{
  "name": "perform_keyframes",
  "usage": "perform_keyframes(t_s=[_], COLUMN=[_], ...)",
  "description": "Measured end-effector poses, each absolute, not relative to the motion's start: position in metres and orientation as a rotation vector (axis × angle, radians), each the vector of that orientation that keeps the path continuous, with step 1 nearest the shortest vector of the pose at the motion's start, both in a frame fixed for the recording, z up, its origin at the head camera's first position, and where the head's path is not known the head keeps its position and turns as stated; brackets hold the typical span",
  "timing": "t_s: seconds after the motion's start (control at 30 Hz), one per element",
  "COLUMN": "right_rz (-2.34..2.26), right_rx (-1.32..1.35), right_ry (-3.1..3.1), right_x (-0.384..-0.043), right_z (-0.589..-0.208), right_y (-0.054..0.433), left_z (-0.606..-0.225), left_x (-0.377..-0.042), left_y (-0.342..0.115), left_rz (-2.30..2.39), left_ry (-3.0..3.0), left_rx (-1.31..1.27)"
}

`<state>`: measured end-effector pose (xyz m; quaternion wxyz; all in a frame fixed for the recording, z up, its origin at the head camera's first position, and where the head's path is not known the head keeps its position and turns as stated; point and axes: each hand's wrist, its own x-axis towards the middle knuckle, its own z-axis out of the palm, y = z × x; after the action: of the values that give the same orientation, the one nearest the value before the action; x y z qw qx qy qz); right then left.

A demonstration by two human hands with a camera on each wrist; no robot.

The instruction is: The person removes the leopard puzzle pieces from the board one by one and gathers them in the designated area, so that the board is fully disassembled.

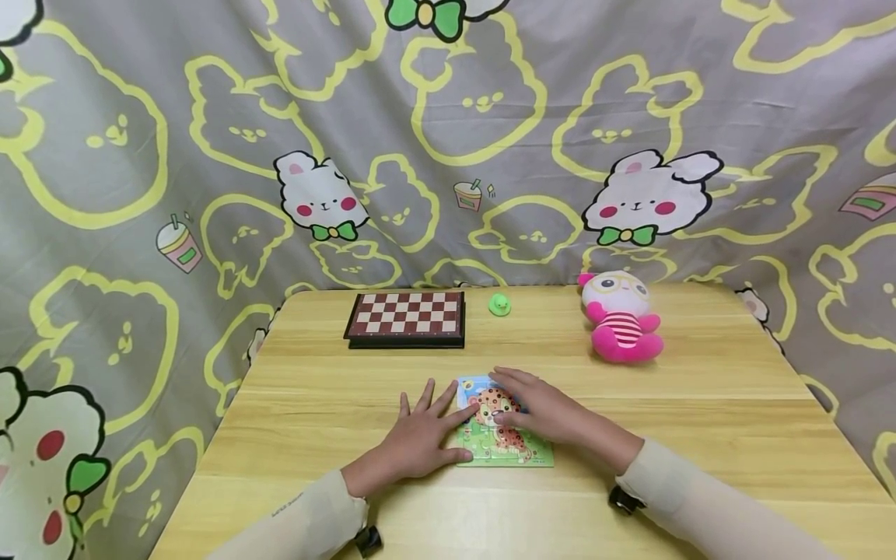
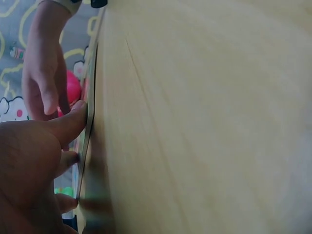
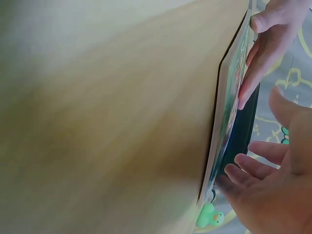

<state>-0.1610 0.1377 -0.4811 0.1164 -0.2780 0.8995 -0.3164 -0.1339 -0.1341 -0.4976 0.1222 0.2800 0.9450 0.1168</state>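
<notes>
A jigsaw puzzle with a cartoon leopard lies flat on the table. My left hand spreads its fingers at the puzzle's left side; its thumb and a finger rest on the surface, as the left wrist view also shows along the board's edge. Over the puzzle's upper right reaches my right hand, fingers extended. In the right wrist view the right hand has its thumb and most fingers raised off the board; whether the lowest fingertip touches it, I cannot tell.
Behind the puzzle, a checkered board on a dark case sits at the back left. A small green duck stands beside it. A pink and white plush toy sits at the back right, before a patterned curtain.
</notes>
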Motion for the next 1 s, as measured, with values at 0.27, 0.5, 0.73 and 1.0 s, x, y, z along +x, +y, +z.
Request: perform_keyframes(t_s=[0.27,0.5,0.73,1.0], right_rz=[-0.983,-0.988,-0.995,-0.957], right_rx=[-0.864,-0.854,-0.815,-0.751], right_ry=[2.593,2.594,2.603,2.601], right_x=[-0.168,-0.18,-0.188,-0.194], right_z=[-0.483,-0.488,-0.49,-0.489], right_y=[0.123,0.11,0.102,0.097], left_z=[-0.498,-0.499,-0.498,-0.5], left_x=[-0.133,-0.133,-0.133,-0.133], left_y=[-0.135,-0.135,-0.135,-0.136], left_rz=[0.345,0.359,0.355,0.382], left_ry=[2.769,2.773,2.773,2.777], left_rx=[0.837,0.842,0.842,0.846])
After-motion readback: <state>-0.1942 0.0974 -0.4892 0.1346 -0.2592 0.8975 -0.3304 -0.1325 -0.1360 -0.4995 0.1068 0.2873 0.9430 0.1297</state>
